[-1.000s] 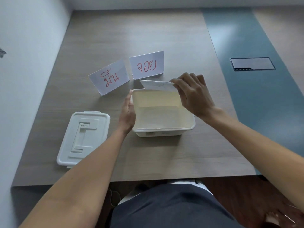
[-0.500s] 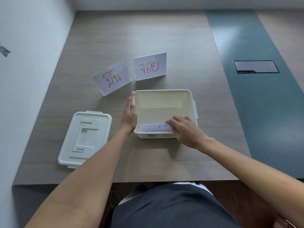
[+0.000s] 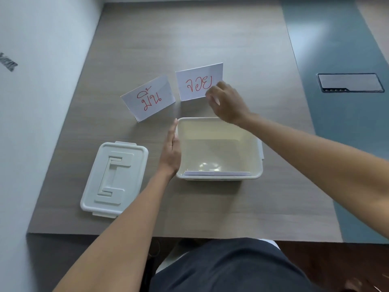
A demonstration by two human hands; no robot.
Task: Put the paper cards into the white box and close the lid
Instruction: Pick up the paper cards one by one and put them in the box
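Note:
The white box (image 3: 219, 121) stands open in the middle of the table. One paper card (image 3: 216, 173) lies inside it against the near wall. My left hand (image 3: 171, 151) rests flat against the box's left side, fingers straight. Two folded cards with red writing stand behind the box: the left card (image 3: 148, 98) and the right card (image 3: 197, 81). My right hand (image 3: 226, 103) pinches the lower right corner of the right card. The white lid (image 3: 114, 179) lies flat on the table to the left of the box.
A white wall (image 3: 31, 102) runs along the table's left side. A blue strip (image 3: 341, 102) with a recessed dark socket panel (image 3: 350, 82) lies to the right. The table's near edge (image 3: 168, 236) is just in front of my lap.
My right hand carried a card into the box, left it against the near wall, then rose and reached back to grip the right standing card. My left hand stayed on the box.

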